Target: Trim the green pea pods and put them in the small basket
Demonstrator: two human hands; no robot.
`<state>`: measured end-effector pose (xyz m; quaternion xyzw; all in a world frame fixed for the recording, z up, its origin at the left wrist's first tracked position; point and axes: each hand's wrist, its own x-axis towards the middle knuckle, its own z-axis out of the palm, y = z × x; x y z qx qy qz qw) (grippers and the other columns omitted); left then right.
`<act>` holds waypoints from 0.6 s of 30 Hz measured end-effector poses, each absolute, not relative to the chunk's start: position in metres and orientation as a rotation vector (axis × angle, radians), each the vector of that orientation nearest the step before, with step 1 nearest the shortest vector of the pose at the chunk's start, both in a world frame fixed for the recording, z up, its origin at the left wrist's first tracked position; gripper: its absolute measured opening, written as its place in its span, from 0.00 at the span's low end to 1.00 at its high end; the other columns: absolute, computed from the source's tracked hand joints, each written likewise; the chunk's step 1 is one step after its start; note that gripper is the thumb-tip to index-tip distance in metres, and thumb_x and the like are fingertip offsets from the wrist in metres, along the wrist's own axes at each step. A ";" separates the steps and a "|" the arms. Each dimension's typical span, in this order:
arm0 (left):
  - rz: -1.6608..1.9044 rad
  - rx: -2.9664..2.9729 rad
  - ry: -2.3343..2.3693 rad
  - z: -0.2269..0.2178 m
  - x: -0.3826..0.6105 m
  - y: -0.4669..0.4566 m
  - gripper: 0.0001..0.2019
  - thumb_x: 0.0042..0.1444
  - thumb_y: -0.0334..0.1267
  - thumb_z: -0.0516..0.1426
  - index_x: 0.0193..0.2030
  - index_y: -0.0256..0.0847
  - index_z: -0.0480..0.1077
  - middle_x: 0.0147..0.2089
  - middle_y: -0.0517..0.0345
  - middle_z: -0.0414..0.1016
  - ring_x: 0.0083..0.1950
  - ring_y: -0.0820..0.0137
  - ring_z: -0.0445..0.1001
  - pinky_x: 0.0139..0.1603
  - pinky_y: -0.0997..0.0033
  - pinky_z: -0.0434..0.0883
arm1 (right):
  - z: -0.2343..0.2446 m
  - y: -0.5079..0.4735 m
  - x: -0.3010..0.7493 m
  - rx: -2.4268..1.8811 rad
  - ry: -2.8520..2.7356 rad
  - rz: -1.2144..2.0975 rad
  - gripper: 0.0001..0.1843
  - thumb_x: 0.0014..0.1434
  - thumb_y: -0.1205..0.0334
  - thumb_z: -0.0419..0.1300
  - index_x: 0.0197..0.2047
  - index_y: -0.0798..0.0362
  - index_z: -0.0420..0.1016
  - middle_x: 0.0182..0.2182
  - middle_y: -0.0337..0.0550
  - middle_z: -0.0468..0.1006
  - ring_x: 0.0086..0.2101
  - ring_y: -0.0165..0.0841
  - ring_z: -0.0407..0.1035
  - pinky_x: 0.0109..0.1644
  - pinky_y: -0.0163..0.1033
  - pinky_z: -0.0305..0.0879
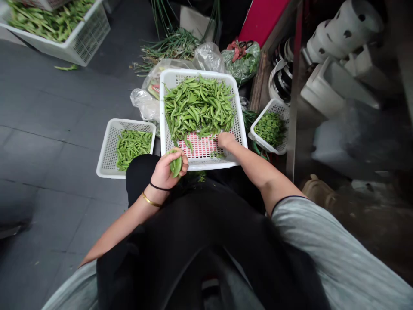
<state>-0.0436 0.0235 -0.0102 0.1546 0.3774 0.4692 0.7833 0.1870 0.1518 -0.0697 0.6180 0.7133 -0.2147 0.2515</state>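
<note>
My left hand (pixel 167 170) is closed around a few green pea pods (pixel 176 163), held over my knee just in front of the big white basket (pixel 238 125). That basket holds a heap of green pods (pixel 198 107), with red showing through its bare mesh floor at the near side. My right hand (pixel 225 139) reaches into the basket's near right part, fingers curled down among the pods; what they hold is hidden. A smaller white basket (pixel 108 150) to the left holds more green pods (pixel 132 146).
A small white basket of green trimmings (pixel 271 128) sits to the right. Plastic bags (pixel 146 103), a tied bag of greens (pixel 241 60) and loose green stalks (pixel 174 45) lie behind. Another basket of pods (pixel 80 41) stands far left on the grey tiled floor. White containers (pixel 329 77) stand at right.
</note>
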 end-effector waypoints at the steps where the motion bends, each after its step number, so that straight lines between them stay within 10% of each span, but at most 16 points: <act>1: 1.012 0.318 0.822 -0.011 -0.042 0.026 0.09 0.42 0.35 0.60 0.28 0.38 0.63 0.21 0.61 0.70 0.16 0.76 0.64 0.12 0.79 0.56 | -0.065 0.148 0.188 1.703 1.931 -0.563 0.20 0.53 0.57 0.61 0.41 0.68 0.77 0.40 0.66 0.78 0.41 0.45 0.73 0.39 0.37 0.65; 12: 0.961 0.652 1.020 -0.005 -0.013 0.012 0.17 0.39 0.38 0.69 0.31 0.35 0.68 0.17 0.64 0.66 0.13 0.78 0.62 0.12 0.80 0.57 | 0.023 0.010 0.141 1.653 2.645 -0.565 0.12 0.57 0.57 0.55 0.39 0.55 0.73 0.29 0.45 0.79 0.28 0.34 0.71 0.31 0.35 0.58; 18: 0.854 0.728 0.895 0.011 -0.029 0.003 0.12 0.43 0.38 0.66 0.29 0.34 0.71 0.15 0.62 0.66 0.12 0.78 0.60 0.11 0.79 0.55 | 0.040 0.019 0.160 1.495 3.063 -1.238 0.09 0.62 0.58 0.53 0.37 0.55 0.69 0.26 0.37 0.74 0.26 0.26 0.66 0.32 0.30 0.59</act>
